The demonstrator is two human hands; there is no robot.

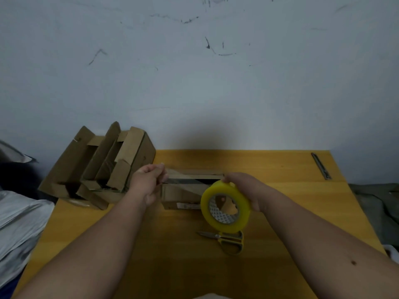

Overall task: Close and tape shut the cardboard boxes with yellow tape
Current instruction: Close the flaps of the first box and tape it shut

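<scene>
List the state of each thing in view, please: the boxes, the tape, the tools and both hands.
Box in front: top not closed, dark gap shows.
Boxes at left: flaps open.
Yellow tape roll: held upright, strip pulled out.
Tape strip: stretched above the front box.
Left hand: pinches the strip end.
Right hand: grips the roll.
Scissors: closed, lying on table.
Utility knife: lying on table, untouched.

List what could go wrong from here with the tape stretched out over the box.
1. The strip hangs in the air between the left hand and the roll held by the right hand; it may twist or stick to itself.
2. The box seems to show a dark gap on top, so tape could seal it half shut.
3. Both hands are busy, and the scissors lie on the table.
</scene>
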